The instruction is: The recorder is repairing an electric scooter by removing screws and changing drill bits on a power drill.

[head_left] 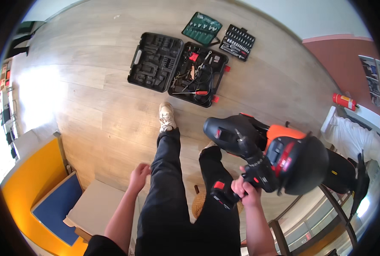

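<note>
Overhead view, person seated, legs stretched fwd over a wood floor [91,106].

R hand [246,190]: fingers closed round the handle of a black cordless drill [249,170] w/ red trim; battery end points down-left, just above the R knee. Drill nose points up-left and meets a black-and-orange scooter [284,158], whose rounded black front part sits directly beside the hand, toward the picture's right. Exact contact pt of the bit is hard to make out.

L hand [138,175]: holds nothing; fingers loosely curled, hanging beside the L thigh, above a pale cushion [98,209]. Whether it touches the trouser leg cannot be told.

Legs: black trousers; a light shoe [167,116] on the L foot rests on the floor, toe pointing away.

Far part of floor, well apart from both hands:
- open black tool case [178,68], lid half empty, other half w/ cables, a red-handled screwdriver and misc. tools;
- green wrench pouch [202,28], just beyond the case;
- black socket set [238,42], beside the pouch, nearer the wall.

Lower-left corner: yellow chair [27,187] w/ blue seat pad [57,207]. Right side, by the wall: red fire extinguisher [343,101] lying on its side.
</note>
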Tool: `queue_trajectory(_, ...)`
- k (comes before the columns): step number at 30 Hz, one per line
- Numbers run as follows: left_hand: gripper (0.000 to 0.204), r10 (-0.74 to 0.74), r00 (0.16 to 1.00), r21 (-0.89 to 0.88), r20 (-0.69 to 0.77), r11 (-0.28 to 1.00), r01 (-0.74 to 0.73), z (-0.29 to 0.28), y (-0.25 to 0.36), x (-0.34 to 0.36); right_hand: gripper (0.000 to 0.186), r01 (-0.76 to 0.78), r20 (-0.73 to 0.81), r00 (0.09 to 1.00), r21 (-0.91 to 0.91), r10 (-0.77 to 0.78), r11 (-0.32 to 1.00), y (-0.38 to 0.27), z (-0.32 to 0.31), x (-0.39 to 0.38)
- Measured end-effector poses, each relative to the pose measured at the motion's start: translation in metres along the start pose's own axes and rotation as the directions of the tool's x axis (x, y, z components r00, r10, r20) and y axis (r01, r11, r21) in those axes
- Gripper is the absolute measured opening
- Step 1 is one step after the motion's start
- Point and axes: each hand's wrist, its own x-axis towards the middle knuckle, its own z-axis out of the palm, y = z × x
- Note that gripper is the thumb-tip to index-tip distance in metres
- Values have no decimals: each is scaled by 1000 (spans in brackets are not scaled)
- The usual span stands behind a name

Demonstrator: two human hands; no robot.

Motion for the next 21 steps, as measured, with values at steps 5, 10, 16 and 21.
queue_trajectory(5, 27, 150, 988, 84, -30, 986, -147, 130, 93, 159, 52, -19, -166, 986, -44, 12, 999, 68, -11, 88)
queue_trajectory(10, 30, 133, 950, 203, 281, 960, -195, 177, 117, 245, 51, 1, -398, 913, 236, 96, 972, 119, -1, 179)
queue_trajectory(16, 27, 237, 962, 318, 137, 909, -270, 158, 127, 359, 48, 18, -469, 883, 99, 31, 995, 132, -4, 202)
queue_trajectory(21, 28, 541, 820, 596, 186, 602, -532, 169, 128, 436, 54, 44, -522, 853, 45, -14, 998, 133, 2, 207)
